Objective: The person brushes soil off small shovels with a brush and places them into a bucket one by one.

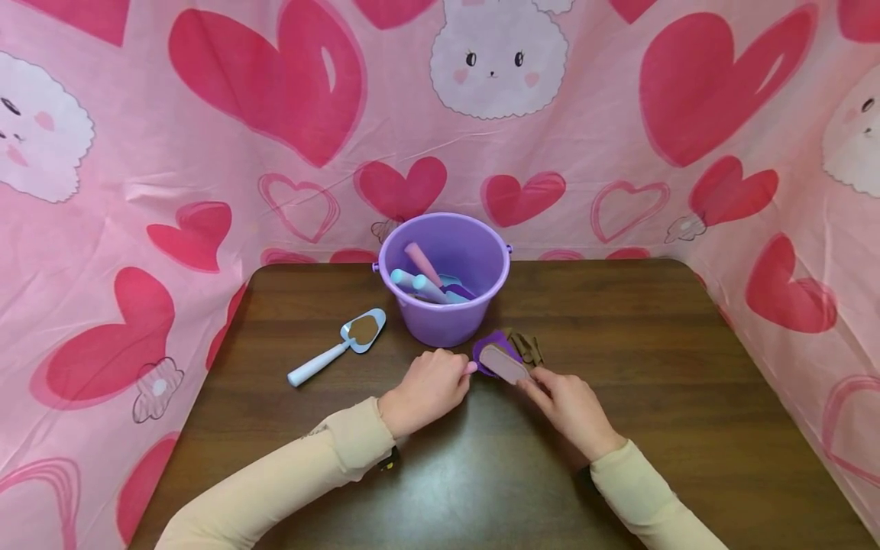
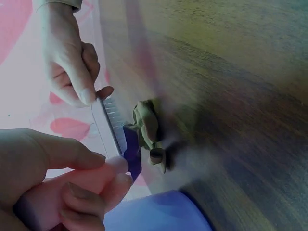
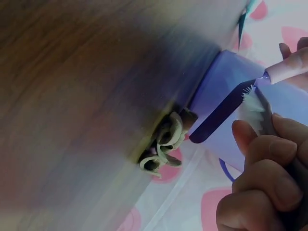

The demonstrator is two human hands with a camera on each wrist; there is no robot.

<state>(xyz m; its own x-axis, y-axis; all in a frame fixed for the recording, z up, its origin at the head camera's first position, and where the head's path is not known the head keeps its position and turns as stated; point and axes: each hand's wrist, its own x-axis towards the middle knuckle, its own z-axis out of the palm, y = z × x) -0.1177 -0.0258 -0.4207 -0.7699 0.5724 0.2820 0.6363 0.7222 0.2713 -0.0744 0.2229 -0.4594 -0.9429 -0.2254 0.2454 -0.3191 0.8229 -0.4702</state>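
Note:
My left hand [image 1: 428, 391] grips the pink handle [image 2: 91, 182] of a toy trowel whose purple blade [image 1: 514, 347] points right, just in front of the bucket. In my right hand [image 1: 574, 409] is a scrubbing brush [image 1: 504, 363] with a flat pinkish-grey back and pale bristles [image 3: 253, 108]. The brush lies across the blade from the head view, bristles facing it; whether they touch is hard to tell. Curled brown clay-like pieces [image 1: 528, 350] lie on the table beside the blade tip.
A purple bucket [image 1: 440, 325] stands behind the hands, holding several tools with pink and light blue handles. A light blue trowel [image 1: 319, 367] with a brown patch on its blade lies at left on the wooden table [image 1: 687, 359]. Heart-patterned pink cloth [image 1: 584, 137] hangs around.

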